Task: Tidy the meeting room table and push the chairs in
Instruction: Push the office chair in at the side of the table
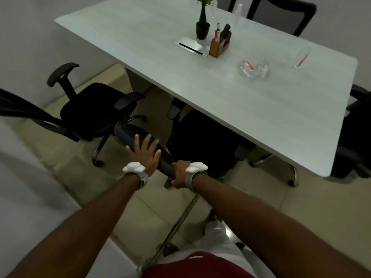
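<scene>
A black office chair (200, 137) stands in front of me with its seat partly under the white meeting table (261, 109). My left hand (145, 152) lies flat with spread fingers on the top of the chair's backrest (128, 131). My right hand (180, 173) grips the same backrest edge lower down. A second black chair (94, 111) stands to the left, away from the table and turned sideways. On the table lie crumpled clear plastic bottles (253, 68) and another clear bottle (301, 56) near the right edge.
A brown pen holder (218, 46), a potted plant (203, 27), a metal cable hatch (190, 47) and an upright clear bottle (237, 14) sit at the table's far middle. More black chairs stand at the far side (281, 15) and the right end (355, 133). A white wall runs along the left.
</scene>
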